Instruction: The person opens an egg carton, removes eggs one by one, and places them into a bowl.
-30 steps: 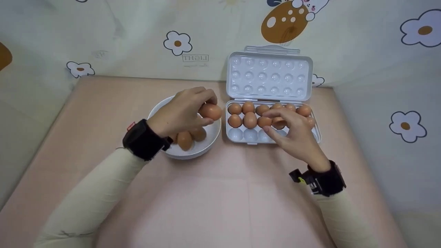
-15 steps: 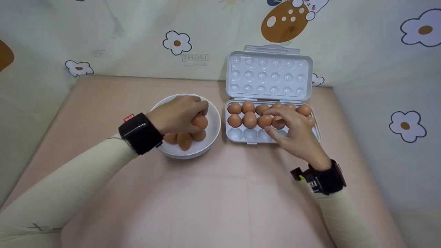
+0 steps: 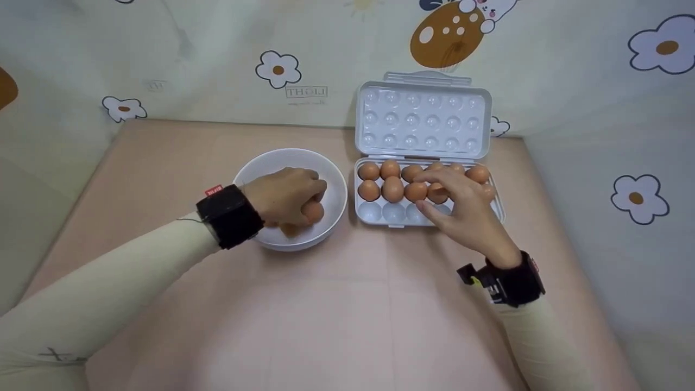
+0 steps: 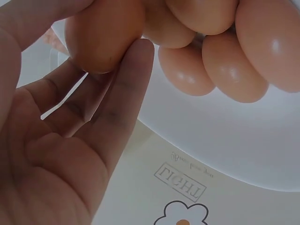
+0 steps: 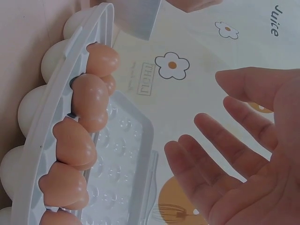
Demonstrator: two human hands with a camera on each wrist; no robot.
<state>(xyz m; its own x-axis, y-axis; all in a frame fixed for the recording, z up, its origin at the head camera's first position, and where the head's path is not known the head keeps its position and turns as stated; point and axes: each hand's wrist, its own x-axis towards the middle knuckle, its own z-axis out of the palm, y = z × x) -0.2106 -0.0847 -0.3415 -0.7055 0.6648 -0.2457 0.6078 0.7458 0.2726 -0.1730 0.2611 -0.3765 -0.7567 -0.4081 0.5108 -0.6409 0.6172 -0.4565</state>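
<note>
My left hand [image 3: 283, 194] reaches down into a white bowl [image 3: 335, 190] on the left. Thumb and fingers grip a brown egg [image 4: 104, 35], and other eggs [image 4: 236, 70] lie close by in the bowl, partly covered by the hand in the head view. Over the white egg box [image 3: 370, 213] hovers my right hand [image 3: 461, 212], thumb and fingers spread apart with nothing between them, as the right wrist view [image 5: 243, 154] confirms. The box's back and middle rows hold brown eggs [image 3: 393, 189]; front-row cups at the left are bare. The right hand hides part of the box.
The egg box's lid [image 3: 423, 119] stands raised at the back, against a patterned cloth wall [image 3: 206, 65]. Pink cloth [image 3: 331, 315] covers the table in front of bowl and box. A black strap sits on each wrist.
The left hand has moved from above the bowl's right rim, left and down into the bowl, with the egg still in its grip. The right hand has stayed almost still over the box.
</note>
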